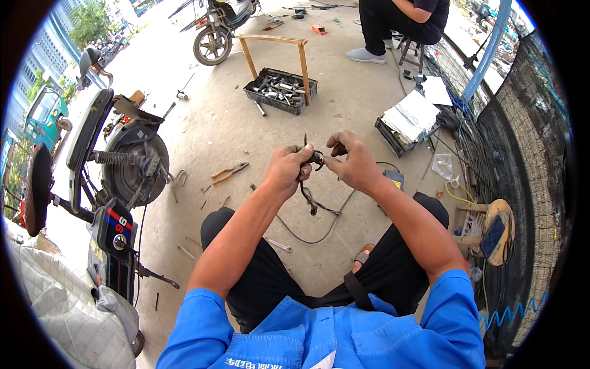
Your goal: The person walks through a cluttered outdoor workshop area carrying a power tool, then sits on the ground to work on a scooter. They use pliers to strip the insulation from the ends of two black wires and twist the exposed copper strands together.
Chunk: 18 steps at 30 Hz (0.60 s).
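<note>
A black electrical cable (305, 192) with a bunched end is held up in front of me, above the floor between my knees. My left hand (289, 167) is closed round it, thumb pressed on top, and a thin dark tip sticks up above the fingers. At the bunched, looped end (318, 158), the fingertips of my right hand (355, 165) close in from the right, with the upper fingers curled. Exactly what they pinch is too small to make out. The lower part of the cable hangs down and runs in a loop across the concrete.
Orange-handled pliers (230, 174) and a wrench (278, 245) lie on the floor. Ahead is a black crate (276, 101) of metal parts. An electric scooter (123, 215) stands at left. Papers (410, 117) top a box at right, near a small stool (495, 232). A person (399, 24) sits beyond.
</note>
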Each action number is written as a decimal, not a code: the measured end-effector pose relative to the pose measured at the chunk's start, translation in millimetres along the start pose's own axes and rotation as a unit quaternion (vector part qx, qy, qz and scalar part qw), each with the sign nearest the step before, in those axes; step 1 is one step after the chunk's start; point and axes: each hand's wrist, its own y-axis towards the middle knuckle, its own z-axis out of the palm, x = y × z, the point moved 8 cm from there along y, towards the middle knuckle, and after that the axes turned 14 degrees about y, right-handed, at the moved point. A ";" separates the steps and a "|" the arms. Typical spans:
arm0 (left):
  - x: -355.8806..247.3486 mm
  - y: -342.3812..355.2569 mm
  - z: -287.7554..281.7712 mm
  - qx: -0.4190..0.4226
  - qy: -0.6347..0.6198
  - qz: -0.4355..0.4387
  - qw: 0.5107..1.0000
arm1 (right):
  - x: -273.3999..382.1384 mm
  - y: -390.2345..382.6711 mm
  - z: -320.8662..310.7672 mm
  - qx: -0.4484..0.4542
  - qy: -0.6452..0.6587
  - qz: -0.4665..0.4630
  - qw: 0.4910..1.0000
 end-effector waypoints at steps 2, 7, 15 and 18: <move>-1.1 0.7 -3.0 -0.019 -0.003 -0.001 1.000 | 19.3 -1.3 5.2 0.032 -0.027 -0.079 0.996; -2.7 -3.6 -1.5 -0.013 -0.015 -0.008 1.000 | 43.6 -7.6 17.4 0.105 -0.114 -0.214 0.965; -7.9 -7.6 -0.7 -0.013 -0.021 -0.013 1.000 | 34.8 -2.9 21.2 0.067 -0.049 -0.189 0.979; -11.4 -9.5 5.5 -0.011 0.008 0.004 1.000 | 2.0 0.5 13.2 0.003 0.064 -0.059 0.996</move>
